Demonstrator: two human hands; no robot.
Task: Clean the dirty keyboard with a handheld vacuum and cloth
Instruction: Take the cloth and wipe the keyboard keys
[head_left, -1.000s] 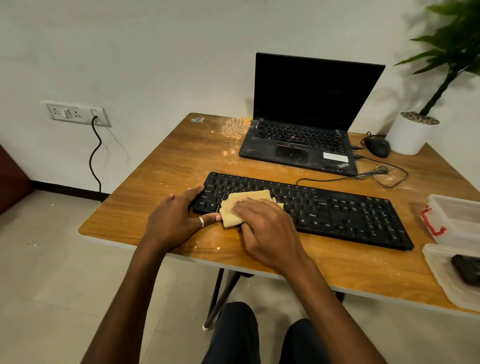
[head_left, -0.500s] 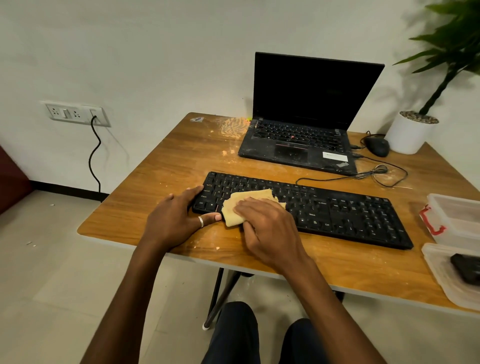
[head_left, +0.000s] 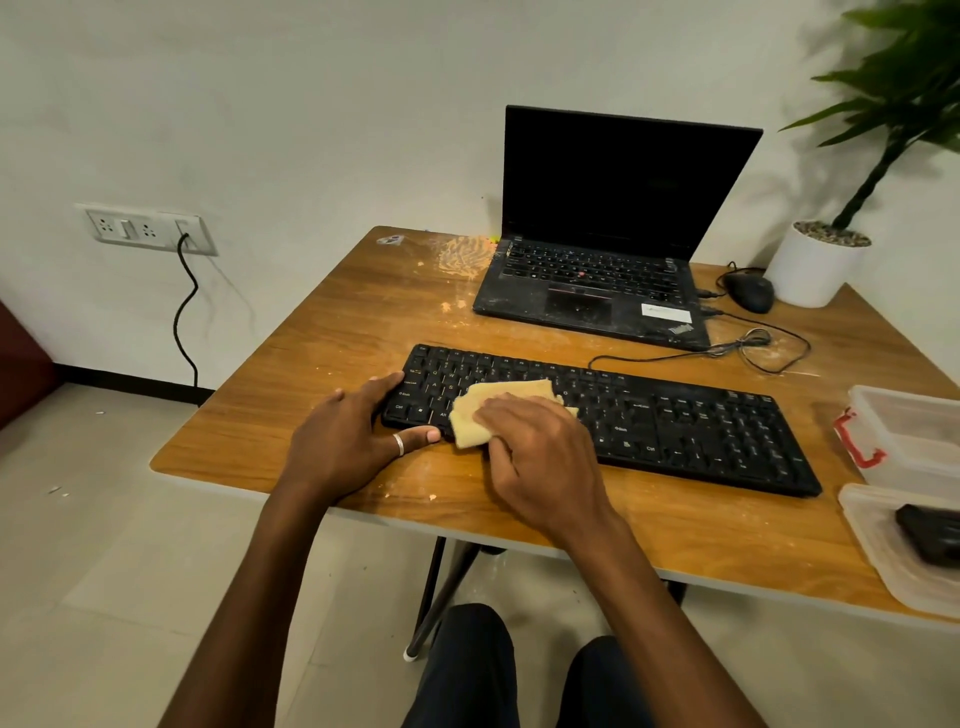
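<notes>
A black keyboard (head_left: 675, 415) lies across the wooden table (head_left: 322, 353), with crumbs and dust scattered around it. My left hand (head_left: 343, 436) grips the keyboard's left end, thumb along the front edge and fingers over the corner. My right hand (head_left: 540, 457) holds a folded yellow cloth (head_left: 470, 415) and presses it onto the keys in the left part of the keyboard. A dark object (head_left: 930, 530) lies in a clear plastic tray at the right edge; I cannot tell what it is.
A dusty open laptop (head_left: 592, 280) stands behind the keyboard, with a mouse (head_left: 750, 293), a coiled cable (head_left: 753, 348) and a white plant pot (head_left: 815, 265) at the back right. A clear plastic box (head_left: 914, 436) sits at the right. My knees are under the table's front edge.
My right hand has slid the cloth slightly to the right over the keys. My left hand has stayed on the keyboard's left end.
</notes>
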